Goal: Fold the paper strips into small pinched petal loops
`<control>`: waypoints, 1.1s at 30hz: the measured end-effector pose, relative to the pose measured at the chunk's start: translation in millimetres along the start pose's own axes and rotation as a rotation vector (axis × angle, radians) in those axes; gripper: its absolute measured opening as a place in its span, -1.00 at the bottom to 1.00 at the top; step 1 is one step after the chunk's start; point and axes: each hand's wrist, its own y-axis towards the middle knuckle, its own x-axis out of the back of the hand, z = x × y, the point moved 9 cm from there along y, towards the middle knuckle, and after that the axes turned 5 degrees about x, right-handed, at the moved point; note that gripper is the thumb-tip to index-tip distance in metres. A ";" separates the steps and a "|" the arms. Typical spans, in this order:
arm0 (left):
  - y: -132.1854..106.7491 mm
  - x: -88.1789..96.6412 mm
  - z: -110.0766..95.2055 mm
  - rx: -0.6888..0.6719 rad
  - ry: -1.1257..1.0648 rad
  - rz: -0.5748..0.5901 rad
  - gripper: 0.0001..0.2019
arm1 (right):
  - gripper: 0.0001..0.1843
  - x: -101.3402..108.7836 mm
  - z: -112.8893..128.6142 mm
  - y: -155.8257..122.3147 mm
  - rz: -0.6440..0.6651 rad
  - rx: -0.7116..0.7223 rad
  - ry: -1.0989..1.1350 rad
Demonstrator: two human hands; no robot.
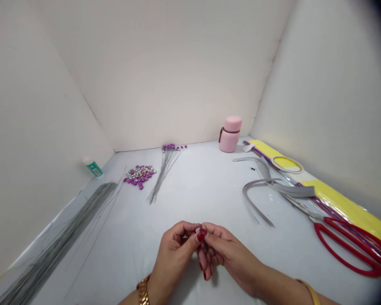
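My left hand (pixel 178 245) and my right hand (pixel 227 248) meet at the front middle of the table, thumbs and forefingers pinched together at one spot. Whatever they pinch is hidden behind the fingertips and red nails. Beyond them lies a bunch of thin wires with purple tips (pixel 167 169), fanned out at the far end. To its left is a small pile of purple and silver bead-like pieces (pixel 139 176). A thick bundle of bare grey wires (pixel 66 237) runs along the left side.
Red-handled scissors (pixel 346 245) lie at right, by yellow packets (pixel 343 203). Curled grey strips (pixel 254 190) and a white tape ring (pixel 287 164) are near them. A pink flask (pixel 230 134) stands at the back; a green-labelled spool (pixel 95 168) is at left. Walls enclose the table.
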 end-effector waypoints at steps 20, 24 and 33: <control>-2.1 14.7 -9.8 -0.002 0.183 -0.153 -0.86 | -0.77 15.1 17.5 0.3 -0.095 0.098 -0.193; -4.2 22.3 -18.3 -0.067 0.396 -0.196 -0.87 | -0.78 15.3 15.4 0.4 -0.087 0.061 -0.161; -4.2 23.6 -11.5 -0.034 0.344 -0.208 -0.85 | -0.79 19.0 37.2 -6.5 -0.177 0.269 -0.661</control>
